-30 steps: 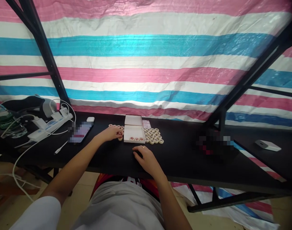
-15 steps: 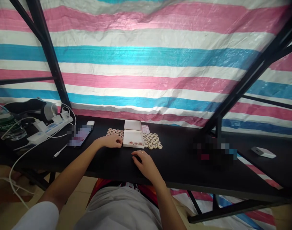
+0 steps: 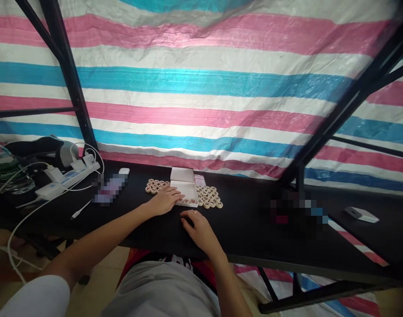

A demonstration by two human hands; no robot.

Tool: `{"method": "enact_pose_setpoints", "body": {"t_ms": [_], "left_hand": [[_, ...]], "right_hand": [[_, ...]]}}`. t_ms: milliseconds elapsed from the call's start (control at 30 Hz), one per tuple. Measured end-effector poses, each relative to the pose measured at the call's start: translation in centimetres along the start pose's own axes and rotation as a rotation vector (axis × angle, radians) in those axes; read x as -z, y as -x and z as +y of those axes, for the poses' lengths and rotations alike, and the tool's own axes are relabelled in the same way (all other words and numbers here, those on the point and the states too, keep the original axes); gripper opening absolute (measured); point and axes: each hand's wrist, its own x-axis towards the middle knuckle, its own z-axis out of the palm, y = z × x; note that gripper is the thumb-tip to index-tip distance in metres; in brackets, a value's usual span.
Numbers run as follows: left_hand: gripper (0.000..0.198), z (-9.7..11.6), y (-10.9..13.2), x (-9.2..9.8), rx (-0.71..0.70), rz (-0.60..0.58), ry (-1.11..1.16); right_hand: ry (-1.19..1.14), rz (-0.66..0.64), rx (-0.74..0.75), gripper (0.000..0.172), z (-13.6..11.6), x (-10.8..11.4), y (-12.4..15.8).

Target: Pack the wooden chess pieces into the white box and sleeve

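My left hand [image 3: 164, 201] reaches over the left edge of an open white box [image 3: 188, 188], its fingers stretched out and their tips inside. No piece shows in the fingers; their undersides are hidden. A few xiangqi pieces with red characters [image 3: 188, 200] lie along the box's near side. Left of the box is a group of red-marked xiangqi pieces [image 3: 152, 186], partly covered by my left hand. Dark-marked xiangqi pieces [image 3: 209, 197] are bunched against the right side. My right hand [image 3: 197, 226] rests on the black table in front of the box, thumb apart from the loosely bent fingers, holding nothing.
A blurred phone [image 3: 109, 189] and a white cable [image 3: 80, 209] lie to the left, near a power strip [image 3: 67, 179] with plugged chargers. A bottle [image 3: 9, 171] stands at the far left. A pixelated dark item [image 3: 295, 211] and a white charger [image 3: 362, 214] are at right.
My left hand has moved right from beside the box to over its left part, and its curled fingers have straightened. My right hand stays in place. The view has shifted slightly.
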Motion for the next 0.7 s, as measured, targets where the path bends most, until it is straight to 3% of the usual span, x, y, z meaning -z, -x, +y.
{"method": "enact_pose_setpoints", "body": {"t_ms": [167, 700], "left_hand": [[0.031, 0.07, -0.07, 0.22, 0.020, -0.053, 0.004], [0.024, 0.06, -0.20, 0.13, -0.012, -0.027, 0.111]], "right_hand": [[0.009, -0.001, 0.005, 0.017, -0.23, 0.11, -0.07], [-0.002, -0.006, -0.003, 0.017, 0.13, 0.02, -0.02]]}}
